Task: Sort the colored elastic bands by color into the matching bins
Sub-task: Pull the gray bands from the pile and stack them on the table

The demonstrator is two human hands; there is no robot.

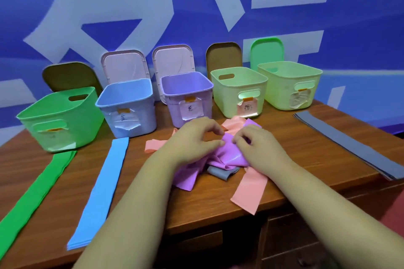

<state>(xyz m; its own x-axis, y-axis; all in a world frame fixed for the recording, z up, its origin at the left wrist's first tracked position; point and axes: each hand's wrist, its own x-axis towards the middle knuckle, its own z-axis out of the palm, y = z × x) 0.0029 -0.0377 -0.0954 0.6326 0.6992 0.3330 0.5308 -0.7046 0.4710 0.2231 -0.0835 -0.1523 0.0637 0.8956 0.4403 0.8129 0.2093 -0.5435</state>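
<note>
purple band [225, 155]: looks light, limp, stretchy | heaped before purple bin [171, 106], over pink band [249, 190] | left hand [192, 141] + right hand [258, 148] pinch its top fold | best taken by one end

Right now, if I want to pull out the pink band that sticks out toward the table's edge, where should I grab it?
Probably pinch the pink band at its flat free end near the table edge, coming from the front. Its other end is buried under the purple band.
</note>
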